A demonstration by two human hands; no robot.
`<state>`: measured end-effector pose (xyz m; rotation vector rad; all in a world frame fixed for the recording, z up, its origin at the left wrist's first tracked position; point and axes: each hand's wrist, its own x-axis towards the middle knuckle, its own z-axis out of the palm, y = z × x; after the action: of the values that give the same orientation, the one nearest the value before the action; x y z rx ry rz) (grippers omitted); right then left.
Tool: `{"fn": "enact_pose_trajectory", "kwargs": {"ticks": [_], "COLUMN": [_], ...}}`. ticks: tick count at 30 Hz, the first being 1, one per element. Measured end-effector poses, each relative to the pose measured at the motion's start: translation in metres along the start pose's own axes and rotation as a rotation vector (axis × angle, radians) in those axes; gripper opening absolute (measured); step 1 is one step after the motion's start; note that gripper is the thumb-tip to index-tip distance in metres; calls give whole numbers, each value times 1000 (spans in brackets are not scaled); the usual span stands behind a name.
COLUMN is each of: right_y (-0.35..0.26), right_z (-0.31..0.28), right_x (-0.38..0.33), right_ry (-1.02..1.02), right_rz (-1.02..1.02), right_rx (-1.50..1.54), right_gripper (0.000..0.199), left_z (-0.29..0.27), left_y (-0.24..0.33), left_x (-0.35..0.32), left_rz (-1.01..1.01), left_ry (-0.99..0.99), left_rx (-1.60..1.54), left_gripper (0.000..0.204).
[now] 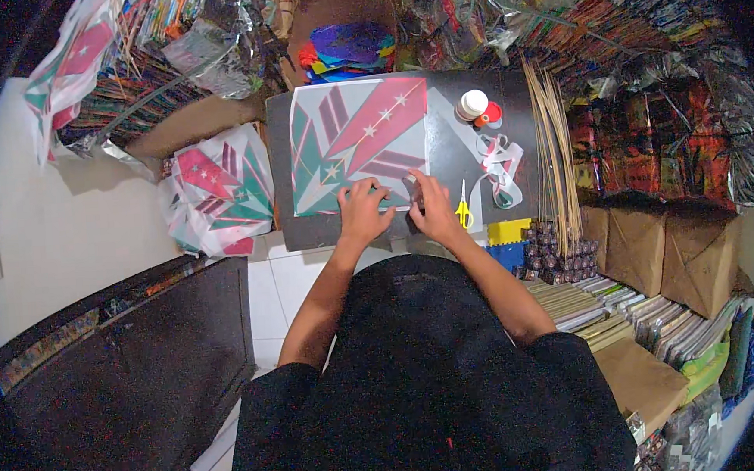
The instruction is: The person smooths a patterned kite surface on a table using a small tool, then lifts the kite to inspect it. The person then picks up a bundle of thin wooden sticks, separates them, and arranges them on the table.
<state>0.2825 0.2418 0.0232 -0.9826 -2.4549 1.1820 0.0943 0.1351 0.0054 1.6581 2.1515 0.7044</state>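
The starred sheet [369, 141] lies flat on the tabletop [510, 80]; we judge it light, easily creased, best held by its edges. Our left hand [364, 212] and right hand [432, 210] curl at its near edge; whether their fingers pinch it, we cannot tell.

Sheet [383, 127] on table [514, 98], left of scissors [463, 216]; jar [473, 104] beyond scissors; sticks [553, 151] right.

The left hand [364, 211] and right hand [432, 209] are at the near edge of a star-patterned sheet [365, 145].
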Motion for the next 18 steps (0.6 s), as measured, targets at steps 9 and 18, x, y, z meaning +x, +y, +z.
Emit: {"fn": "enact_pose_trajectory", "kwargs": {"ticks": [9,18], "right_y": [-7,-10], "right_z": [3,1], "right_x": [-8,-11], "right_ry": [-128,-52], "right_rz": [-23,-60], "right_rx": [54,65], "right_gripper": [84,79], "left_z": [0,-15], "left_y": [1,-11], "left_x": [0,-4], "left_rz": [-17,7], "left_ry": [-6,-52], "left_rx": [2,-100], "left_gripper": [31,28]}}
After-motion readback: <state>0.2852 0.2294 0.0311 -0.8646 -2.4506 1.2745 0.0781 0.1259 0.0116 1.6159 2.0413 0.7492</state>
